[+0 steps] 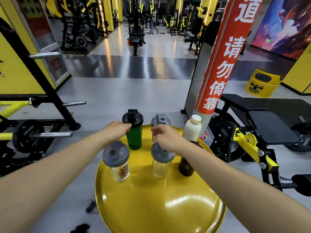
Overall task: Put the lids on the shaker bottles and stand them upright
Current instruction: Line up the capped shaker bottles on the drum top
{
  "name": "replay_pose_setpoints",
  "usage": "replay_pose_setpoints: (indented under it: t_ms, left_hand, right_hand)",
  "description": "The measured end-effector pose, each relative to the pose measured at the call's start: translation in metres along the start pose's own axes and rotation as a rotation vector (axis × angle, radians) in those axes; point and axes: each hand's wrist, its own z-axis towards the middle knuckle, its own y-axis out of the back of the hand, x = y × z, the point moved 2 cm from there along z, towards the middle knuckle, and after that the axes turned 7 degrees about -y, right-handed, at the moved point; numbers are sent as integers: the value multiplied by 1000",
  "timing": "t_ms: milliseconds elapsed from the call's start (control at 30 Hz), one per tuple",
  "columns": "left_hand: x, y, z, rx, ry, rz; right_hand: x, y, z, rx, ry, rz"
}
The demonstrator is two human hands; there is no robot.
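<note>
Several shaker bottles stand upright with lids on, on a round yellow table top (159,204). At the back stands a green shaker bottle (134,140) with a black lid. My left hand (116,130) reaches it from the left, fingertips on it just under the lid. Beside it is a clear shaker bottle with a grey lid (160,121). My right hand (166,137) has its fingers curled around that bottle's neck. In front stand a clear shaker with red lettering (117,162) and a plain clear shaker (161,161), both grey-lidded.
A dark bottle (186,165) stands under my right forearm, and a white bottle (192,129) at the table's far right edge. A red pillar (218,68) rises just behind. A weight bench (269,121) is on the right, a barbell rack (33,132) on the left.
</note>
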Motion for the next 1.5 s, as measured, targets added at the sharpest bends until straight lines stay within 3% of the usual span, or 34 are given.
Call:
replay_pose_setpoints:
  t_ms: [200,333,433,633,800,1200,1500]
  left_hand:
    - [36,26,-12,23,116,-11]
    - [53,32,-32,180,318,-110]
    - [61,33,-40,238,373,-227]
    - [66,30,-37,227,359,-413]
    - [62,22,-36,232,325,-435]
    - [52,5,-28,238,222,-472]
    - [59,6,-22,247,237,-371]
  right_hand:
    - [34,-48,1,109,-8,-18]
    - [37,-78,2,200,-89,-22]
    - [39,-90,3,239,-158,69]
    - [37,-97,4,201,-229,218]
    - [30,-93,4,140,-289,331]
    - [23,-84,15,53,-285,343]
    - [22,-85,17,59,-272,293]
